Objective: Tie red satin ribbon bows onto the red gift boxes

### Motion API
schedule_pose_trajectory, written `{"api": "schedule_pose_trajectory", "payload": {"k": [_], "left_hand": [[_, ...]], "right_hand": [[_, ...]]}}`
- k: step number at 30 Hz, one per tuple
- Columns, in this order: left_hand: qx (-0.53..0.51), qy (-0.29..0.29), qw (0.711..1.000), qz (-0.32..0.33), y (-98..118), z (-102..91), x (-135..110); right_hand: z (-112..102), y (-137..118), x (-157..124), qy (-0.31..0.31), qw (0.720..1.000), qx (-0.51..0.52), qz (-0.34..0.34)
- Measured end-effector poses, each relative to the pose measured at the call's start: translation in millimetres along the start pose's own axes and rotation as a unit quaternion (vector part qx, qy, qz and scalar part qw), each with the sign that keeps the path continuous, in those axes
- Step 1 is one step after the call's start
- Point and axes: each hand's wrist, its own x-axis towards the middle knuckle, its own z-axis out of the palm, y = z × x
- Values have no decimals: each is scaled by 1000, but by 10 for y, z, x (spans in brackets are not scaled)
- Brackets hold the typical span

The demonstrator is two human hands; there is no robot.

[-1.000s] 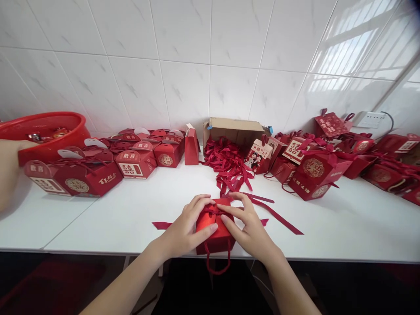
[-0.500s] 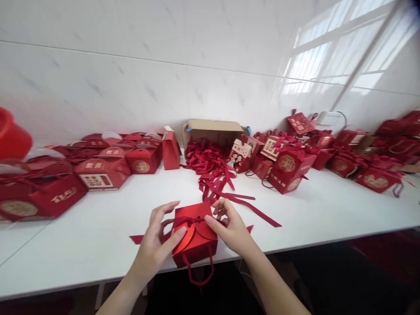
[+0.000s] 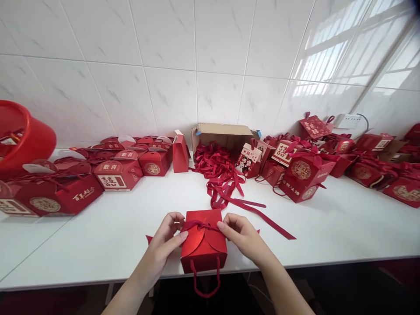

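A small red gift box [image 3: 205,249] sits at the table's front edge, its flaps folded over on top and a red cord handle [image 3: 206,294] hanging past the edge. Across its top runs a dark red ribbon [image 3: 202,225], crossed in a knot at the middle. My left hand [image 3: 167,238] is closed around the ribbon's left part, thumb against the box's side. On the opposite side, my right hand [image 3: 238,234] pinches the ribbon close to the box's right edge. Ribbon ends stick out beyond both hands.
Behind the box, red ribbons [image 3: 218,162] spill from a cardboard carton [image 3: 226,129]. Red gift boxes stand left [image 3: 120,173] and right [image 3: 300,175]. A red bucket [image 3: 39,140] is far left, and a white power strip [image 3: 348,121] lies near the tiled wall.
The view has shifted slightly, so everything appears farther right. My hands have drawn a little apart, the ribbon lies straighter across the box, and the left flap lies flatter.
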Motion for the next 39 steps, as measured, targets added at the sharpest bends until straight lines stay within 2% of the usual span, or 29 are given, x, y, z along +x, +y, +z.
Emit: {"api": "schedule_pose_trajectory", "payload": {"k": [5, 9, 14, 16, 19, 24, 31, 34, 37, 39], "left_hand": [[11, -38, 998, -46, -27, -24, 20], [78, -55, 994, -57, 30, -112, 86], [128, -150, 978, -74, 203, -199, 180], [126, -164, 975, -79, 239, -211, 191], [98, -146, 981, -81, 234, -218, 180], [72, -140, 985, -74, 181, -256, 166], [113, -125, 984, -63, 128, -281, 147], [152, -127, 979, -45, 177, -248, 107], [232, -132, 963, -46, 270, -261, 83], [289, -90, 953, -29, 338, -277, 74]], "right_hand": [[18, 13, 13, 1, 999, 16, 28], [1, 13, 15, -5, 1000, -4, 26], [-83, -73, 14, -18, 995, -96, 25], [-122, -111, 13, -33, 995, -94, 25], [-171, -145, 6, -51, 997, -41, 30], [-249, -98, 0, -34, 997, 46, 52], [-310, 16, -35, -20, 995, 78, 57], [-315, -16, -78, 1, 997, 65, 51], [-359, -87, -126, 13, 997, 58, 55], [-393, -156, -157, 19, 996, 68, 51]]}}
